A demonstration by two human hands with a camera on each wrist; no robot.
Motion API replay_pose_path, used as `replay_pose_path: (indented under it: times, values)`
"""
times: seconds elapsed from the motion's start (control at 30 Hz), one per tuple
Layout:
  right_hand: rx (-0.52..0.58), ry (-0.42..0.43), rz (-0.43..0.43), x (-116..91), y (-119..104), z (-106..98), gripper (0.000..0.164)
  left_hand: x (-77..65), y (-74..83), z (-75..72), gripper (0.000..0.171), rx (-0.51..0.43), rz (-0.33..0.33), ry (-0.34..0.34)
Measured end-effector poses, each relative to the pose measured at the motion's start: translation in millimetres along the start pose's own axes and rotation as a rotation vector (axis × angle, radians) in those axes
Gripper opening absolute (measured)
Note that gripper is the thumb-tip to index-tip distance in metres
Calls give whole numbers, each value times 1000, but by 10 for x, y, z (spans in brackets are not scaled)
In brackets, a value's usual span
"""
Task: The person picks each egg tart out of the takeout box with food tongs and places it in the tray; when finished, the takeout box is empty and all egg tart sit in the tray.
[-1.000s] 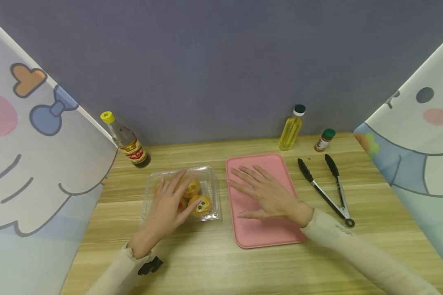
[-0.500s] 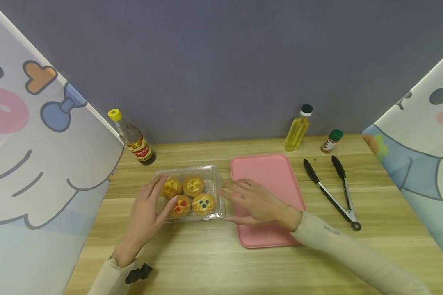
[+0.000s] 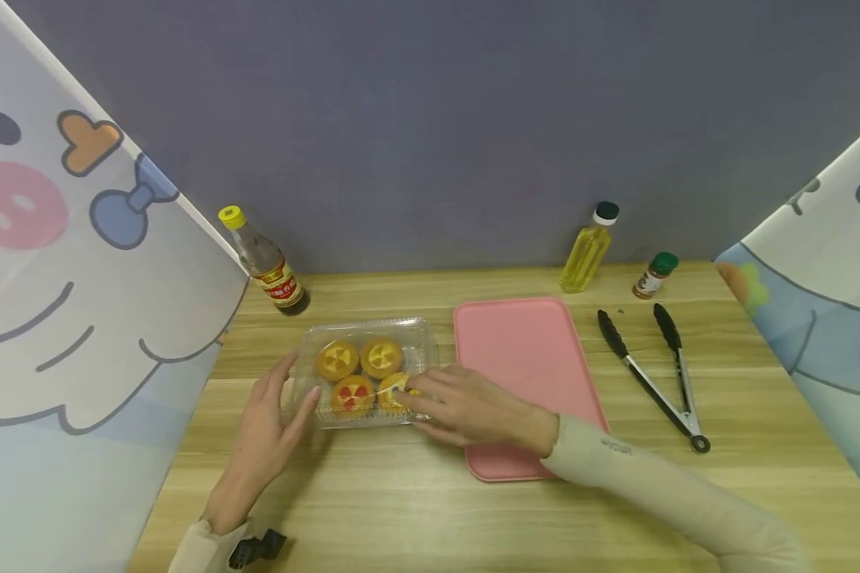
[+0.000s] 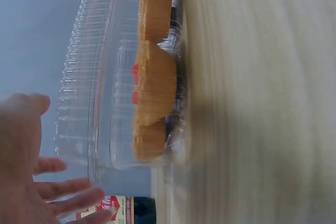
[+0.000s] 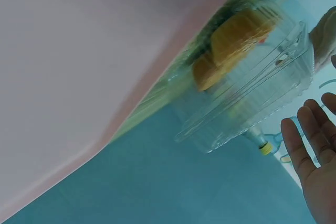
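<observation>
Toward left edge of worktop: box sat.
Left hand, right hand: loose, empty.
Cakes: uneven lifting risked toppling.

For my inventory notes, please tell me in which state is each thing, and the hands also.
Clear container: lid down.
Small cakes: inside the container, under the lid.
Tongs: spread open, lying down.
Pink tray: lying flat.
Dark sauce bottle: upright, yellow cap on.
Yellow liquid bottle: upright, dark cap on.
Small jar: upright, green cap on.
Left hand: open, beside the container.
Right hand: open, at the container's right end; contact unclear.
</observation>
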State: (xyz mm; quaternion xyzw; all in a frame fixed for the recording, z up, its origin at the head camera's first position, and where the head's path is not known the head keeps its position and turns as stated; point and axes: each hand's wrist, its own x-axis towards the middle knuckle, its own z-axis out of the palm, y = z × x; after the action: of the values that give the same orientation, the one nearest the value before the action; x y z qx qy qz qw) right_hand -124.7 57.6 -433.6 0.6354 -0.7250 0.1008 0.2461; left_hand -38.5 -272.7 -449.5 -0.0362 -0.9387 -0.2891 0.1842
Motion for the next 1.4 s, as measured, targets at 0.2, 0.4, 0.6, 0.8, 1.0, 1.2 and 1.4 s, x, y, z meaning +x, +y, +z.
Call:
replay_pose_path:
  times: [0.2,0.4,0.6,0.8,1.0,1.2,1.4]
  values:
    - [26,-4,-41,115,-85,27,50,-113,-58,-12,53,-24,-79,11]
    - [67,-70,-64,227,-204,45,39,-169,-93,-40,39,-108,-138,40]
    - [45,-86,-78,336,-298,86,34,-186,-147,-42,35,-189,-219,1]
    - [-20,-81,-115,443,-366,148,26,-206,-173,-17,32,-295,-291,-60]
    - [-135,-91,-134,513,-421,202,25,-192,-193,-21,32,-453,-350,-72]
    - [-249,-124,-145,574,-464,257,24,-176,-210,-57,35,-603,-461,-127]
    - [-289,-151,-133,654,-492,293,21,-187,-250,-105,44,-716,-513,-200]
